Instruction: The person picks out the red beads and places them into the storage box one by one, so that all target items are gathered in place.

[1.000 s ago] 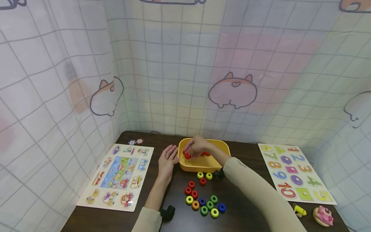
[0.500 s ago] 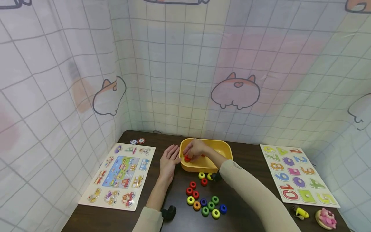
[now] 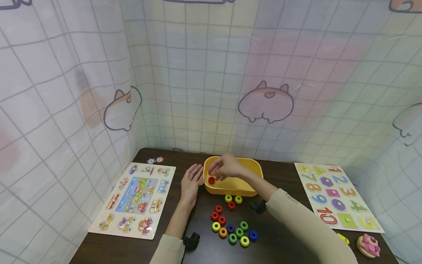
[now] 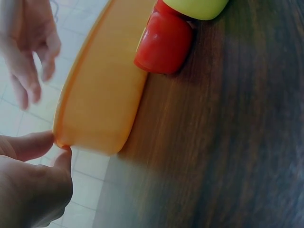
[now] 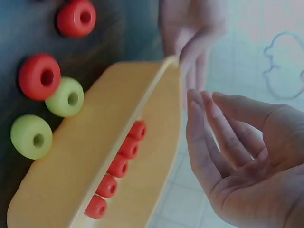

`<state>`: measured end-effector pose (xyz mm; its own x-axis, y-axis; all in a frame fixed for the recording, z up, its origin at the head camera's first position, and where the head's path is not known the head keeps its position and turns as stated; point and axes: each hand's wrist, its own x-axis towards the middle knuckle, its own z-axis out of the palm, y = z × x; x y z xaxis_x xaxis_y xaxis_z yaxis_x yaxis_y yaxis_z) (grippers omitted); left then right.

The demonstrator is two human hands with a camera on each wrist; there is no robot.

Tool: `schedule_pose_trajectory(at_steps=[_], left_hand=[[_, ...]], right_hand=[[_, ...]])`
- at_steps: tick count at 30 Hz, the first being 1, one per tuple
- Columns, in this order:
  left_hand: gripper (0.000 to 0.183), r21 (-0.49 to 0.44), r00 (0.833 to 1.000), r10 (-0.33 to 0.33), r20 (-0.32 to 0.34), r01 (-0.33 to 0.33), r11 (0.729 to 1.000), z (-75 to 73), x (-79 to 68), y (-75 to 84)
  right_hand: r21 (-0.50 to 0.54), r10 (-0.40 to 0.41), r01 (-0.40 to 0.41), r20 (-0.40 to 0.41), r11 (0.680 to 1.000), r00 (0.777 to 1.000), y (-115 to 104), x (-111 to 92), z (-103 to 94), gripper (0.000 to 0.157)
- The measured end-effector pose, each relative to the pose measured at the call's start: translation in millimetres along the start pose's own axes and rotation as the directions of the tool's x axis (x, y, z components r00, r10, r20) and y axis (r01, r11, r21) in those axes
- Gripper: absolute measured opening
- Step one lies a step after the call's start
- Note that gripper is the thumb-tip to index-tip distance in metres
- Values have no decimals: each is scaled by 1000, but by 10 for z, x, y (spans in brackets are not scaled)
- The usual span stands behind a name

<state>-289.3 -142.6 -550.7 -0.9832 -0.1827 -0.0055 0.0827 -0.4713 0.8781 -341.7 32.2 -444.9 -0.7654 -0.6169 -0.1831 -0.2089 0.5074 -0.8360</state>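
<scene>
In the head view, a yellow tray (image 3: 237,189) stands at the back of the table. My left hand (image 3: 190,185) lies beside its left end, fingers mostly straight; the thumb and a finger touch the tray's corner in the left wrist view. My right hand (image 3: 226,167) hovers over the tray, fingers loosely bent with nothing between them. One red ring bead (image 3: 211,180) shows by the tray's left end; the hand hides others. The right wrist view shows several red ring beads (image 5: 118,166) lined up in a row inside the tray.
Several loose ring beads (image 3: 239,233) in green, blue, yellow, orange and red lie before the tray. A vehicle puzzle board (image 3: 135,201) is left, a number puzzle board (image 3: 337,200) right. A pink toy (image 3: 368,246) and yellow toy (image 3: 343,238) sit front right.
My right hand went down to the red bead at the tray's left end, then rose and drew back slightly to the right, leaving the bead there. My left hand stays at the tray's corner.
</scene>
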Motion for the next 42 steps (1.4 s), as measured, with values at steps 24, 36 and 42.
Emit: schedule_pose_trajectory(at_steps=[24, 36, 42], left_hand=[[70, 47, 1000, 0, -16, 1, 999, -5, 4, -4], [72, 25, 1000, 18, -9, -17, 1000, -3, 11, -25], [73, 33, 1000, 22, -14, -22, 999, -12, 14, -24]], right_hand=[[-101, 70, -53, 173, 993, 982, 423, -463, 633, 20], [-87, 59, -45, 171, 995, 983, 381, -475, 611, 21], [-16, 12, -9, 194, 1000, 981, 233, -472, 420, 19]])
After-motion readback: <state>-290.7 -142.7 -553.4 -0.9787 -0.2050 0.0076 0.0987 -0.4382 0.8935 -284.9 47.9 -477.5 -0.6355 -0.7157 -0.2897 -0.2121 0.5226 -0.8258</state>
